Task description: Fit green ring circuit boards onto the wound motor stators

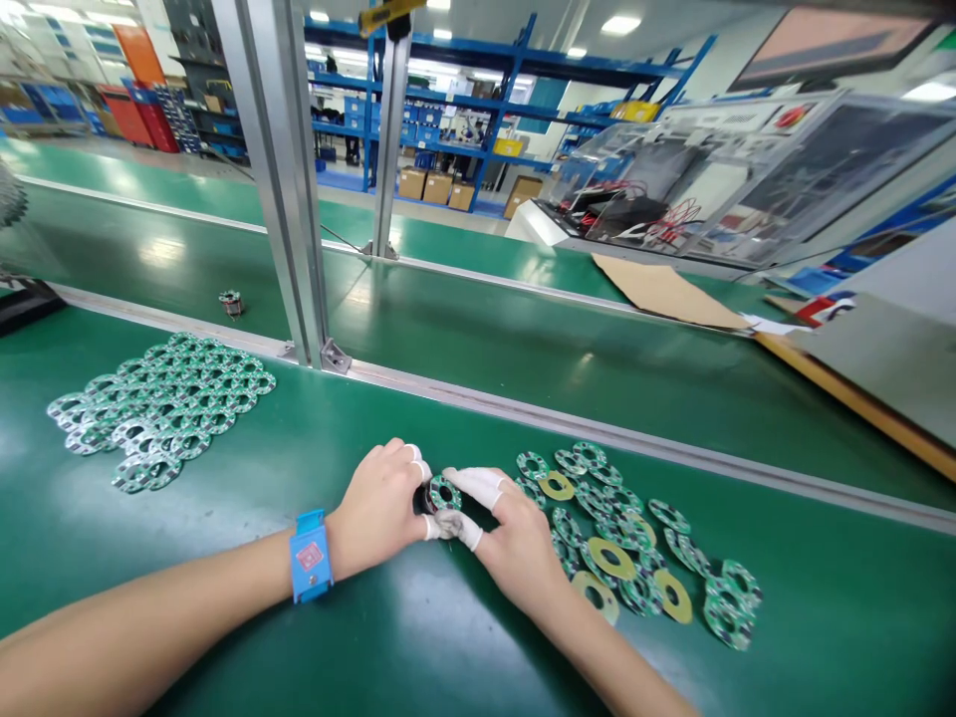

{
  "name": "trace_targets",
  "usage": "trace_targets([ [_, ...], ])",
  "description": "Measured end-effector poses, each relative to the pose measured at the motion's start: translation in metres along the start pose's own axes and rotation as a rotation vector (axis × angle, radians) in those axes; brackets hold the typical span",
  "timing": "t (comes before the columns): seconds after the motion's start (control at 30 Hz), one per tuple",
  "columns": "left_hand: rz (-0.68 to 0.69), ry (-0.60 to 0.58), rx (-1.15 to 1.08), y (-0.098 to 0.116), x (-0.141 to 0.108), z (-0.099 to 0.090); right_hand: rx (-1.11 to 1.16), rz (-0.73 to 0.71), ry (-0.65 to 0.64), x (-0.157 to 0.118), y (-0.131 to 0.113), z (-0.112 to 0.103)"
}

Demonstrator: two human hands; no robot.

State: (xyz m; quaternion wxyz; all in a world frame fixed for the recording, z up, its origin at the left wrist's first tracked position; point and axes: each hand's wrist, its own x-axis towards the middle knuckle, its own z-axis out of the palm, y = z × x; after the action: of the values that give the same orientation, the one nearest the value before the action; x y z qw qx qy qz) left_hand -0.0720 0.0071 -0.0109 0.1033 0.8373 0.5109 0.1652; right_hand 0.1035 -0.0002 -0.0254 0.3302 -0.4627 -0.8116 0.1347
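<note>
In the middle of the green bench, my two hands meet around a small ring-shaped circuit board (446, 494) with a dark centre hole. My left hand (377, 503) is closed on a dark round part behind the board, mostly hidden by the fingers. The thumb and fingertips of my right hand (519, 543) pinch the board's edge from the right. White finger covers sit on several fingertips of both hands. A blue wristband (311, 558) circles my left wrist. Beside my right hand lies a loose spread of green ring boards (618, 500), some overlapping, mixed with yellow rings (610, 559).
Overlapping rows of ring boards (186, 398) lie to the left. A metal post (280, 189) rises from the rail (478, 401) behind my hands. Past the rail, a small wound part (232, 303) stands on the green strip. Cardboard (664, 289) lies near a clear-covered machine (672, 189).
</note>
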Motion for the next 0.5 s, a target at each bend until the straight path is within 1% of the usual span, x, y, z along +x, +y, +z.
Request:
trace_targets([
  [0.2,-0.022,-0.025,0.021,0.002,0.000,-0.002,0.120,0.096,-0.183,0.014,-0.014,-0.008],
  [0.3,-0.034,-0.030,0.012,0.002,0.000,-0.001,0.166,0.144,-0.214,0.017,-0.017,-0.009],
  [0.37,-0.037,-0.036,0.007,0.002,0.000,-0.004,0.211,0.161,-0.228,0.017,-0.015,-0.009],
  [0.43,-0.023,-0.047,-0.033,0.002,-0.002,-0.011,0.301,0.176,-0.261,0.016,-0.010,-0.011],
  [0.5,0.018,-0.021,-0.101,0.003,-0.005,-0.019,0.418,0.175,-0.317,0.014,-0.002,-0.013],
])
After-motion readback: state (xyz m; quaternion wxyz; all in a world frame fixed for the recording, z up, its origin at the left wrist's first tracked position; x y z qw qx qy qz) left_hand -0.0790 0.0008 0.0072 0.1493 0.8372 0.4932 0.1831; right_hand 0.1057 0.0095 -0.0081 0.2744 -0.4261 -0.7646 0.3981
